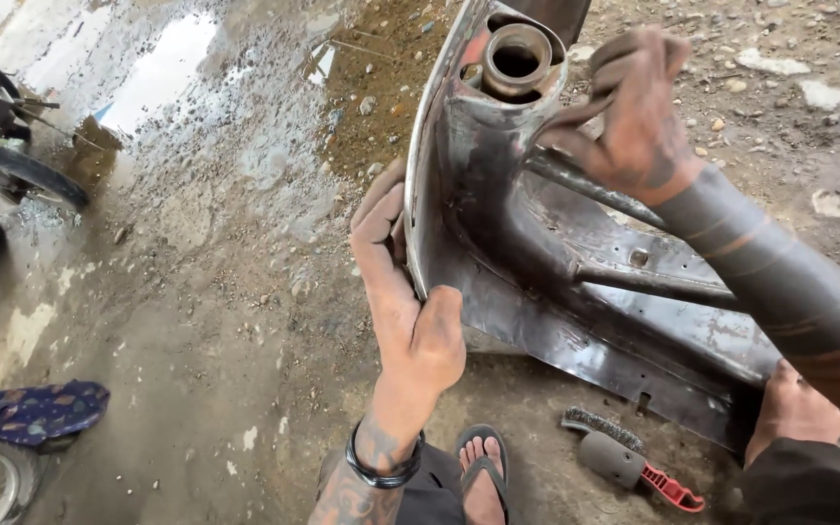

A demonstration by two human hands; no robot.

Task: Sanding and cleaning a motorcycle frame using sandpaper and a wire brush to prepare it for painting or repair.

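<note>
Two hands hold a bare scooter frame, a welded shell of dark, rust-streaked sheet steel with a round steering tube at its upper end, standing tilted on the wet gravel floor. It looks heavy and stiff, unlikely to flex, with thin pressed edges that may be sharp and a grimy surface that could slip under oily skin; the safest grips seem to be the thick neck below the tube and the rolled outer rim, not the flat panels. The left hand lies flat along the frame's left rim, fingers together and pressed to the edge, thumb bent over the face of the metal. The right hand, blackened with dirt, curls over the neck just right of the tube, fingers closed around a thin bar there. A wire brush with a red handle lies on the ground below the frame, near a sandalled foot.
</note>
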